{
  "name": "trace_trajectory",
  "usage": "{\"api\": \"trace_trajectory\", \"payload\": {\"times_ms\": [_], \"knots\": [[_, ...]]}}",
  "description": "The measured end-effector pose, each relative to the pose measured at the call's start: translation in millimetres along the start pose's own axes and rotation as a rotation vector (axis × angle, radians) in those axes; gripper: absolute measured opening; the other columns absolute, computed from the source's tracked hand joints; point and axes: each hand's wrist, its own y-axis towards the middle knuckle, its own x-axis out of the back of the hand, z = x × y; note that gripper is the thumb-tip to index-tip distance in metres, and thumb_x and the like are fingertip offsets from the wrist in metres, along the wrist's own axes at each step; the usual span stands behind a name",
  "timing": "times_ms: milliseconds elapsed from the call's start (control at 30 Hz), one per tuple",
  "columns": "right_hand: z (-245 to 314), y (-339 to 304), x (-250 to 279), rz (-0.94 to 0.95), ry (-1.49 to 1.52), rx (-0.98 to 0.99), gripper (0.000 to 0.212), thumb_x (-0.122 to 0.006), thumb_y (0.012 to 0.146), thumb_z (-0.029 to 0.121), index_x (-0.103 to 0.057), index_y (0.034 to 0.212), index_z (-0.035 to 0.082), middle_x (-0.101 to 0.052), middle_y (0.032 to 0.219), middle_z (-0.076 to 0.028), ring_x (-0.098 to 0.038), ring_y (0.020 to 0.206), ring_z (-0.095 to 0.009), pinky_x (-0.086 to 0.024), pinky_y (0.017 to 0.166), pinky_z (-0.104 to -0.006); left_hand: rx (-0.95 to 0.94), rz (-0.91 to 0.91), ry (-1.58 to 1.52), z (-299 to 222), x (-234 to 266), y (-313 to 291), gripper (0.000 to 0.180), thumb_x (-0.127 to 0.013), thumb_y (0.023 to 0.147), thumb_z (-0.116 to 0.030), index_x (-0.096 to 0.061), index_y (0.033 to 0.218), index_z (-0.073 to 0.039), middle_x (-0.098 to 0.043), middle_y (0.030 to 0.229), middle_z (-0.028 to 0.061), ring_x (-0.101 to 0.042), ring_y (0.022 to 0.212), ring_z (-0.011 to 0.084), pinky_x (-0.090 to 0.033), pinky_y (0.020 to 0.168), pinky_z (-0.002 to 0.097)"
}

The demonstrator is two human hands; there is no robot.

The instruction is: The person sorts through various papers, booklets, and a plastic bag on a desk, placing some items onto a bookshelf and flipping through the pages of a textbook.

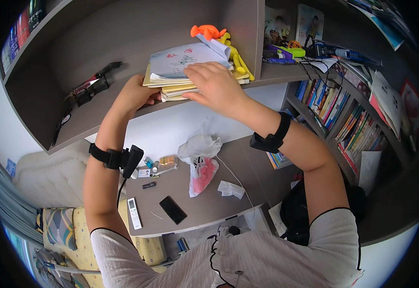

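Observation:
A stack of notebooks and papers (173,89) lies at the front edge of the grey upper shelf (89,119). On its top is a pale sheet with small red and green drawings (176,58). My left hand (135,95) grips the stack's left side, its fingertips partly hidden under the upper books. From the right, my right hand (215,90) holds the stack, fingers on the top sheet and thumb by the front edge. Behind the pile sit an orange toy figure (208,32) and a yellow toy figure (238,62).
A dark and red model (89,89) and scissors (64,120) lie on the shelf's left. The desk below bears a phone (173,210), a white remote (134,213), a plastic bag (203,175) and a tissue (231,189). Bookshelves (322,103) and cables stand at the right.

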Motion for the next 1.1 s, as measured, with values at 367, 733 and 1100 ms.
{"api": "trace_trajectory", "payload": {"times_ms": [367, 733, 1100], "knots": [[106, -27, 87, -0.031, 0.92, -0.105, 0.024, -0.067, 0.077, 0.024, -0.053, 0.064, 0.011, -0.051, 0.058, -0.006, -0.052, 0.051, -0.025, -0.04, 0.047, -0.0372, -0.668, -0.584, 0.176, 45, -28, -39, 0.033, -0.049, 0.09, -0.012, -0.053, 0.121, 0.001, -0.062, 0.107, 0.0139, -0.06, 0.088, 0.0157, -0.047, 0.081, 0.0286], [163, -62, 124, 0.194, 1.809, -0.085, 0.023, -0.064, 0.08, 0.022, -0.053, 0.066, 0.009, -0.052, 0.06, -0.005, -0.052, 0.053, -0.021, -0.04, 0.049, -0.0342, -0.211, -0.339, -0.017, 32, -8, 32, 0.066, -0.046, 0.09, -0.055, -0.056, 0.12, 0.003, -0.062, 0.106, 0.0168, -0.061, 0.09, 0.0192, -0.046, 0.083, 0.0273], [152, -102, 133, 0.162, 2.031, -0.171, 0.022, -0.062, 0.084, 0.021, -0.054, 0.068, 0.007, -0.054, 0.062, -0.005, -0.052, 0.054, -0.016, -0.041, 0.05, -0.0311, -1.054, -0.597, 0.145, 58, -90, -107, 0.022, -0.05, 0.089, -0.014, -0.055, 0.102, 0.002, -0.061, 0.098, 0.0122, -0.055, 0.084, 0.0199, -0.042, 0.077, 0.0291]]}}
